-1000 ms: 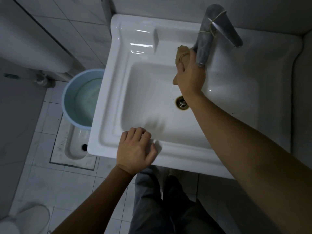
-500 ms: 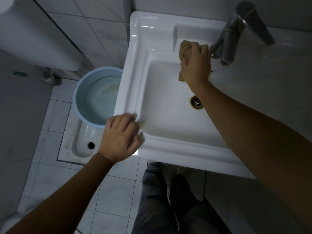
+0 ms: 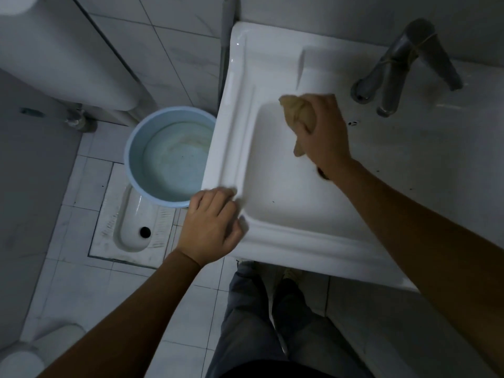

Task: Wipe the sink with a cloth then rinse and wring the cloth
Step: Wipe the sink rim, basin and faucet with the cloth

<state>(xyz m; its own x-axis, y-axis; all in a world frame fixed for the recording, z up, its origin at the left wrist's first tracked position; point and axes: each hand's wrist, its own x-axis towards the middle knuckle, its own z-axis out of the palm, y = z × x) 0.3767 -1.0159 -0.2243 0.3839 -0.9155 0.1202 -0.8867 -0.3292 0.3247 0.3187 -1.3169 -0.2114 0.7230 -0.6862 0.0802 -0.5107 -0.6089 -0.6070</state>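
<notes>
A white ceramic sink (image 3: 294, 241) fills the right half of the view. My right hand (image 3: 324, 135) is shut on a bunched tan cloth (image 3: 297, 113) and presses it against the back wall of the basin, left of the tap. The chrome tap (image 3: 395, 69), with a string tied around it, stands on the back ledge. My left hand (image 3: 211, 227) rests on the sink's front left corner, fingers curled over the rim, holding nothing. My right wrist hides most of the drain (image 3: 323, 173).
A light blue bucket (image 3: 136, 148) with water stands on the floor left of the sink. A squat toilet pan (image 3: 131, 233) lies in the tiled floor below it. A white cistern (image 3: 62, 50) hangs at top left. My legs (image 3: 259, 323) are under the sink's front edge.
My right hand has carried the cloth from the tap's base leftward and down onto the basin's back wall. My left hand has slid along the front rim to the left corner.
</notes>
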